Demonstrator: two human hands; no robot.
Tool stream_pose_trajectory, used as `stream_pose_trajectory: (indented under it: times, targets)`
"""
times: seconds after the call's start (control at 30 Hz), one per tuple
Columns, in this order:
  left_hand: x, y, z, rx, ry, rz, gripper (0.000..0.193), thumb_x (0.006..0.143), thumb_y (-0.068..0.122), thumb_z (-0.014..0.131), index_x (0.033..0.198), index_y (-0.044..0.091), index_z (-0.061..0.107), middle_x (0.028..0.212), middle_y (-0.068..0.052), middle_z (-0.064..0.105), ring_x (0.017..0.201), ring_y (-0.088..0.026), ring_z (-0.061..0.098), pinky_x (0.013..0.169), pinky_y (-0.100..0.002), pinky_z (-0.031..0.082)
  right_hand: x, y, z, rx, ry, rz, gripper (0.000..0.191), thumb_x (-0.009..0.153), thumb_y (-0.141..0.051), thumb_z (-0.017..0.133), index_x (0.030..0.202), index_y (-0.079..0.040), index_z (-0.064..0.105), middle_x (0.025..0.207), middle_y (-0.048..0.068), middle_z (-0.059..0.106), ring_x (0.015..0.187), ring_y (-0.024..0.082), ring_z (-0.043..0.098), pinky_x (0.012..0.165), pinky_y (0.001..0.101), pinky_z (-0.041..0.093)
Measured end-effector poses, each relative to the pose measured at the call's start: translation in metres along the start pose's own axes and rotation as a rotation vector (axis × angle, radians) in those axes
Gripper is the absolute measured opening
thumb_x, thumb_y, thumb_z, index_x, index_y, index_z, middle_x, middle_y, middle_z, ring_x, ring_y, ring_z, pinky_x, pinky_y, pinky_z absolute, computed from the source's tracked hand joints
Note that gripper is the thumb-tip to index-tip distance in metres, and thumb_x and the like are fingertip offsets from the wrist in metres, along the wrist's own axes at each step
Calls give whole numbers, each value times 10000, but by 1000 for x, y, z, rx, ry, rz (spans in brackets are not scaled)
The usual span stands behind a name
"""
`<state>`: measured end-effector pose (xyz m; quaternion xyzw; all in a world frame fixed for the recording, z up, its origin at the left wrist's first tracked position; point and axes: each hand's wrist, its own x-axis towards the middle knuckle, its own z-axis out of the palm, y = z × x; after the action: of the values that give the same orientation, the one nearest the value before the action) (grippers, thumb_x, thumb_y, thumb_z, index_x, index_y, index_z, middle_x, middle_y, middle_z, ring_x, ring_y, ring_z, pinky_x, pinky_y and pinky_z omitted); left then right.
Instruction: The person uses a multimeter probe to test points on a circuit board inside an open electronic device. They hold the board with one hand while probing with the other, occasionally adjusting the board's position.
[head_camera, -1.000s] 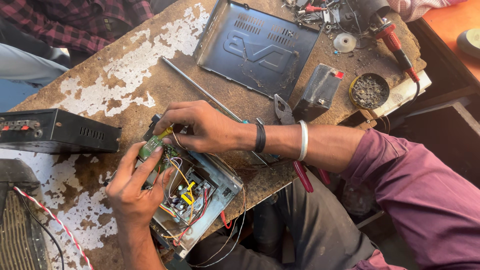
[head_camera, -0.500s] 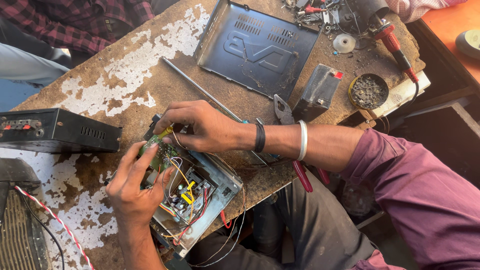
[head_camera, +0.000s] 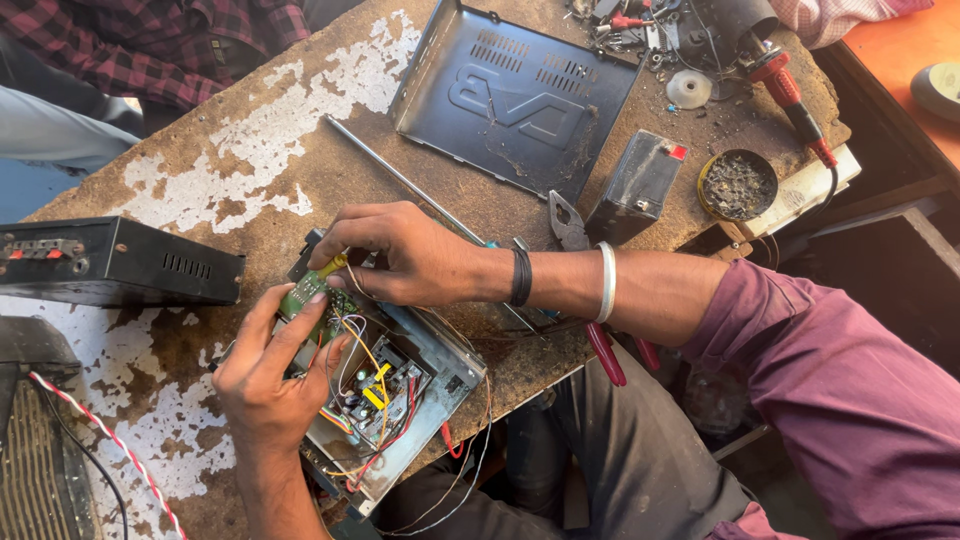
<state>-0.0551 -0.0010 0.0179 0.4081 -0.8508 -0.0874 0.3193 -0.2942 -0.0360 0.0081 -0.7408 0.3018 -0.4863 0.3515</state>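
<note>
Two bare hands work over an opened electronic device (head_camera: 400, 400) that sits at the near edge of a worn, paint-flaked workbench (head_camera: 250, 150).

Head view. The left hand (head_camera: 265, 385) comes up from below; its fingers are curled and clamped on a small green circuit board (head_camera: 305, 295), which it holds at the far left corner of the device. The right hand (head_camera: 400, 255) reaches in from the right, wearing a black band and a pale bangle at the wrist; its thumb and forefinger are pinched together on a small yellow part (head_camera: 333, 264) just beside the top of the green board. Whether that part touches the board cannot be told. Inside the open metal case lie a second board, a yellow component and loose red, yellow and purple wires, some hanging over the bench edge.

Surroundings. A black metal cover (head_camera: 510, 95) lies upturned at the far side of the bench. A thin metal rod (head_camera: 390, 170) runs diagonally between the cover and the hands. Pliers with red handles (head_camera: 590, 300) lie partly under the right forearm, beside a small black battery (head_camera: 640, 185). A round tin of small parts (head_camera: 738, 185) stands near a red-handled soldering iron (head_camera: 790, 100). A black box with sockets (head_camera: 110, 262) rests at the left.
</note>
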Motion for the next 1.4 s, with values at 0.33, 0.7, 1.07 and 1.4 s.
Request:
stream_pose_trajectory:
  times: [0.33, 0.7, 1.07, 1.4]
  targets:
    - [2, 1, -2, 1, 10, -5, 481, 744, 185, 904, 1193, 91, 757, 1283, -211, 688, 1025, -311, 751, 809, -386, 626, 2, -4, -1, -28, -10, -4, 217, 931, -95, 776, 1139, -66, 721, 1106, 88, 728, 1041, 239, 743, 870, 348, 614]
    - [-1, -4, 0, 4, 14, 8, 494, 759, 247, 903, 1212, 124, 751, 1290, -216, 687, 1041, -315, 752, 808, -384, 636, 3, -3, -1, -8, -21, -4, 218, 941, -116, 772, 1148, -71, 718, 1123, 89, 726, 1062, 230, 743, 889, 337, 624]
    - [0, -1, -3, -3, 13, 3, 491, 746, 190, 901, 1210, 121, 753, 1296, -209, 682, 1051, -324, 745, 828, -394, 623, 2, -4, -2, -24, -13, 4, 211, 934, -104, 780, 1135, -73, 725, 1087, 90, 727, 1011, 231, 746, 851, 340, 609]
    - [1, 6, -3, -45, 8, -38, 513, 731, 121, 883, 1223, 98, 739, 1292, -199, 680, 1074, -323, 740, 867, -391, 609, 0, -2, -2, -2, -6, -1, 206, 948, -117, 767, 1143, -74, 715, 1108, 81, 728, 1018, 229, 748, 854, 338, 611]
